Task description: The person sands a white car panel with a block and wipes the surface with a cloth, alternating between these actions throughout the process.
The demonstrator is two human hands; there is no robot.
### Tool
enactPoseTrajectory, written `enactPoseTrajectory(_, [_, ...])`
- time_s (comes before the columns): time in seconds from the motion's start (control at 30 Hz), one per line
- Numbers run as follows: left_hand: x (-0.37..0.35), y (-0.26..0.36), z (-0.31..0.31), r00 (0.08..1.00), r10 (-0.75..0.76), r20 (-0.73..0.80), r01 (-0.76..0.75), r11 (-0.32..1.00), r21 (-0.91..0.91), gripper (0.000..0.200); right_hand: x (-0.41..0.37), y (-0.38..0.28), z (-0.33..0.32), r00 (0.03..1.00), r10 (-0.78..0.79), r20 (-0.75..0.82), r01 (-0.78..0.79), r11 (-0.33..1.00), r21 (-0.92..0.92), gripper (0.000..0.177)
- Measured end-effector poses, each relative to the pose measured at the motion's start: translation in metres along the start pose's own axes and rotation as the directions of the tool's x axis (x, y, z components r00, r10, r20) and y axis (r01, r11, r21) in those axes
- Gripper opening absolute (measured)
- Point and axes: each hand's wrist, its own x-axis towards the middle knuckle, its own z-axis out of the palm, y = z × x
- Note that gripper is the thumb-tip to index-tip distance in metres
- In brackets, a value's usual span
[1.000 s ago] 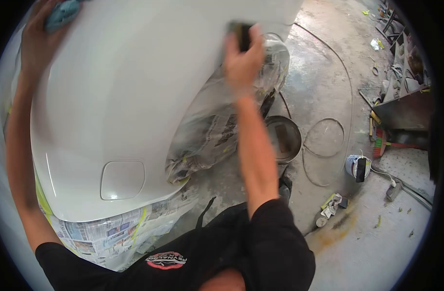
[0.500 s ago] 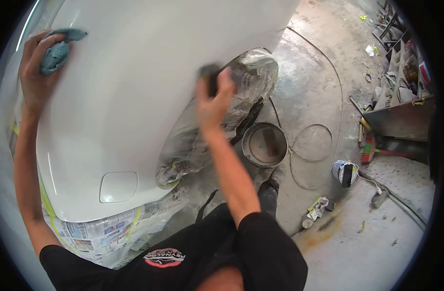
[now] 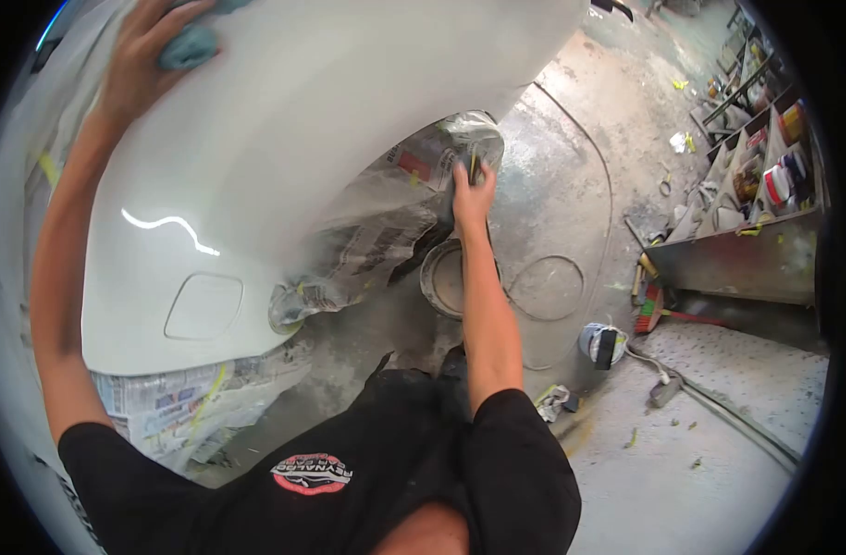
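Observation:
At the upper left, my left hand (image 3: 145, 69) is closed around a bunched teal cloth (image 3: 190, 46), close against the pale car body panel (image 3: 256, 139). My right hand (image 3: 475, 196) is out in front of the wheel arch, with fingers bent around a small dark block (image 3: 463, 172), partly hidden by them. Behind it, crumpled newspaper and plastic masking (image 3: 367, 217) covers the wheel opening. Below the arch a round bucket (image 3: 429, 287) stands on the floor, partly hidden by my right forearm. A closed fuel flap (image 3: 205, 305) shows on the panel.
Newspaper masking (image 3: 164, 407) hangs below the panel's lower edge. A hose (image 3: 580, 277) loops over the concrete floor. To the right stand a rack (image 3: 737, 259) of containers, a broom head (image 3: 649, 310) and a small white tub (image 3: 600, 344) beside a cable.
My right hand has left the panel edge with the dark block and is now farther right, by the wheel arch. My left hand, with the cloth, has shifted up and right; the view has turned too.

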Motion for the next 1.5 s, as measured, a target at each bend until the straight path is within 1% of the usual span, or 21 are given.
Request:
enactPoseTrajectory(0.03, [0.012,0.015,-0.007,1.000,0.011,-0.003,-0.011,1.000,0.025,0.037,-0.018,0.042,-0.029,0.998,0.003,0.059,-0.003,1.000,0.004,0.067])
enactPoseTrajectory(0.1, [0.005,0.034,-0.023,0.999,0.000,0.036,-0.002,0.998,0.057,0.034,-0.075,0.082,-0.123,0.983,0.036,0.180,0.044,0.905,-0.423,0.068])
enactPoseTrajectory(0.13, [-0.007,0.043,-0.025,0.997,-0.022,0.070,0.018,0.997,0.069,0.034,-0.107,0.095,-0.178,0.957,0.187,0.221,-0.024,0.812,-0.583,0.070])
enactPoseTrajectory(0.2, [-0.039,0.060,-0.010,0.997,-0.035,0.075,0.032,0.999,0.034,0.041,-0.177,0.171,-0.312,0.915,0.343,0.214,-0.129,0.748,-0.651,0.064])
enactPoseTrajectory(0.23, [-0.065,0.074,0.010,0.998,-0.030,0.056,0.031,0.999,-0.018,0.048,-0.224,0.212,-0.386,0.891,0.452,0.050,-0.257,0.590,-0.765,0.063])
enactPoseTrajectory(0.27, [-0.083,0.100,0.019,0.999,-0.031,0.043,0.032,0.999,-0.038,0.040,-0.265,0.193,-0.445,0.825,0.565,-0.005,-0.332,0.479,-0.813,0.074])
enactPoseTrajectory(0.3, [-0.106,0.120,0.031,0.995,0.004,0.096,0.001,0.999,-0.054,0.035,-0.317,0.242,-0.520,0.786,0.578,-0.220,-0.442,0.276,-0.853,0.079])
enactPoseTrajectory(0.33, [-0.117,0.143,0.033,0.987,0.058,0.149,-0.043,0.994,-0.103,0.029,-0.366,0.260,-0.584,0.767,0.592,-0.248,-0.506,0.320,-0.801,0.086])
enactPoseTrajectory(0.37, [-0.128,0.165,0.046,0.970,0.100,0.222,-0.078,0.991,-0.104,0.025,-0.386,0.171,-0.575,0.688,0.623,-0.372,-0.569,0.143,-0.810,0.085])
enactPoseTrajectory(0.4, [-0.133,0.181,0.059,0.932,0.181,0.314,-0.161,0.983,-0.089,0.024,-0.416,0.150,-0.586,0.569,0.678,-0.465,-0.745,0.184,-0.641,0.085])
enactPoseTrajectory(0.47, [-0.125,0.208,0.099,0.935,0.222,0.275,-0.200,0.974,-0.108,0.030,-0.462,0.126,-0.596,0.489,0.603,-0.631,-0.832,0.105,-0.544,0.079])
enactPoseTrajectory(0.57, [-0.056,0.226,0.136,0.820,0.355,0.449,-0.383,0.923,-0.031,0.033,-0.486,0.113,-0.582,0.360,0.625,-0.693,-0.928,0.162,-0.335,0.073])
enactPoseTrajectory(0.67, [0.018,0.246,0.208,0.838,0.392,0.380,-0.442,0.895,0.053,0.032,-0.471,0.106,-0.530,0.609,0.550,-0.571,-0.784,0.525,-0.331,0.068])
enactPoseTrajectory(0.77, [0.084,0.261,0.271,0.885,0.360,0.296,-0.402,0.911,0.093,0.032,-0.431,0.116,-0.503,0.753,0.462,-0.468,-0.650,0.416,-0.636,0.066])
enactPoseTrajectory(0.87, [0.080,0.260,0.296,0.904,0.376,0.201,-0.399,0.913,0.085,0.032,-0.375,0.118,-0.482,0.846,0.384,-0.371,-0.530,0.516,-0.674,0.065])
enactPoseTrajectory(0.97, [0.034,0.252,0.248,0.858,0.393,0.330,-0.409,0.912,-0.023,0.032,-0.309,0.111,-0.446,0.915,0.245,-0.320,-0.399,0.658,-0.638,0.058])
enactPoseTrajectory(1.03, [-0.022,0.242,0.207,0.807,0.446,0.386,-0.479,0.878,-0.013,0.032,-0.264,0.119,-0.417,0.953,0.128,-0.275,-0.291,0.636,-0.715,0.059])
enactPoseTrajectory(1.13, [-0.117,0.230,0.132,0.739,0.469,0.483,-0.527,0.850,-0.020,0.033,-0.201,0.100,-0.327,0.985,0.025,-0.172,-0.128,0.777,-0.616,0.059])
enactPoseTrajectory(1.27, [-0.251,0.221,0.059,0.728,0.456,0.513,-0.365,0.890,-0.273,0.032,-0.148,0.050,-0.155,0.978,-0.172,-0.115,0.123,0.931,-0.343,0.060])
enactPoseTrajectory(1.37, [-0.277,0.198,0.006,0.690,0.347,0.635,-0.143,0.926,-0.350,0.031,-0.143,-0.019,-0.039,0.953,-0.302,-0.003,0.299,0.943,-0.144,0.062])
enactPoseTrajectory(1.5, [-0.227,0.101,-0.050,0.885,0.227,0.407,-0.184,0.973,-0.142,0.018,-0.130,-0.069,0.073,0.849,-0.514,-0.126,0.521,0.853,0.031,0.070])
